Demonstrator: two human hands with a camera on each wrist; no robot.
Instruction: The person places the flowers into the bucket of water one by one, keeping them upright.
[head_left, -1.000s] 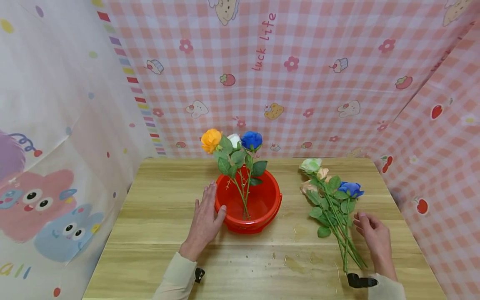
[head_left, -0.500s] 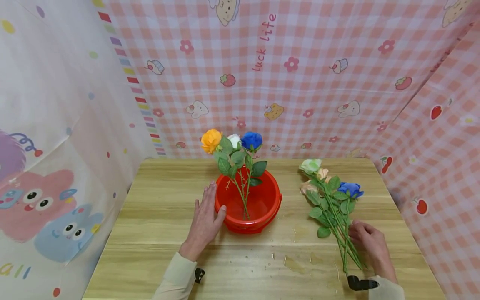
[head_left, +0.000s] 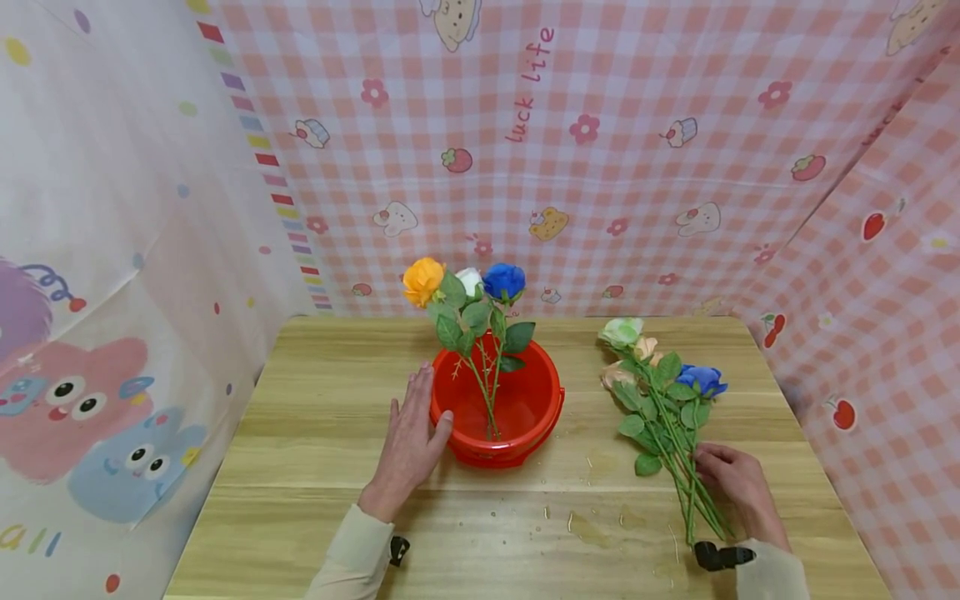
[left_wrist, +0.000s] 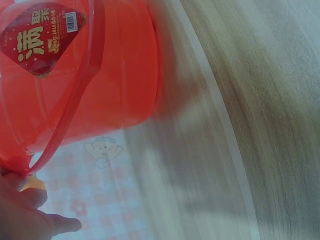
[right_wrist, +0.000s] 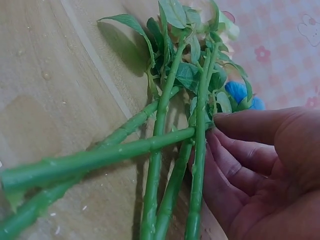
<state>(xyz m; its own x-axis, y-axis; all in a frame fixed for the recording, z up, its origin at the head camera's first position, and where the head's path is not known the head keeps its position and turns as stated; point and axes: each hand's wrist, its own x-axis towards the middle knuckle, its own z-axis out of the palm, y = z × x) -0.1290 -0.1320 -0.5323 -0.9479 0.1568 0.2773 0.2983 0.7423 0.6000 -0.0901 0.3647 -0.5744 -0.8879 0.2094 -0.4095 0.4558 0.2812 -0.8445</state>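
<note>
In the head view a red bucket holds an orange rose, a white rose and a blue rose, their stems leaning on its inside. My left hand rests with straight fingers along the bucket's left rim. On the right, several roses lie in a bundle: a pale green rose, peach roses and a second blue rose. My right hand is at the right side of their crossed stems. Its thumb and fingertips pinch one green stem in the right wrist view.
The wooden table has water drops and small puddles between the bucket and the roses. Behind it hangs a pink checked cloth. The bucket's red handle hangs down its side.
My right hand has moved left and slightly down, up to the rose stems, and its fingers have closed in on one. The left hand and the bucket stay still.
</note>
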